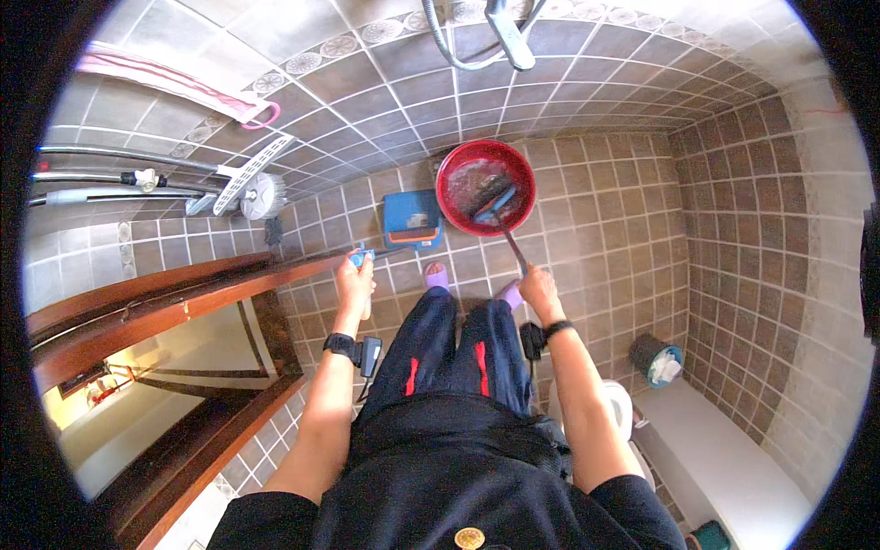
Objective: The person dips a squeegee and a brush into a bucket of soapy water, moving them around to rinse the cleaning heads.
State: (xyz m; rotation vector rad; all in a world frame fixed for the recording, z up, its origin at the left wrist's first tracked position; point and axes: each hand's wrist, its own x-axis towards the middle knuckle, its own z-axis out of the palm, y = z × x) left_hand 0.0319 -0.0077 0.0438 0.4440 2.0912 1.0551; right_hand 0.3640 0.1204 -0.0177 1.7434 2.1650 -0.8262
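Observation:
My right hand [541,291] is closed round the handle of a broom [495,203], whose blue head with dark bristles sits in a red basin [446,197] of murky, sudsy water. My left hand [353,282] grips a blue handle; a thin grey rod runs from it toward a blue dustpan [412,209] with an orange-brown lip. The dustpan rests on the tiles just left of the basin. Beyond my feet in purple slippers [436,277], the basin stands on the floor near the wall.
Poles with a white round brush [263,196] lean at left. A brown wooden door frame [183,307] borders the left side. At right stand a dark bin [649,352] with a blue-rimmed liner, a white toilet [619,408] and a pale ledge [715,449]. A shower head [513,41] hangs above.

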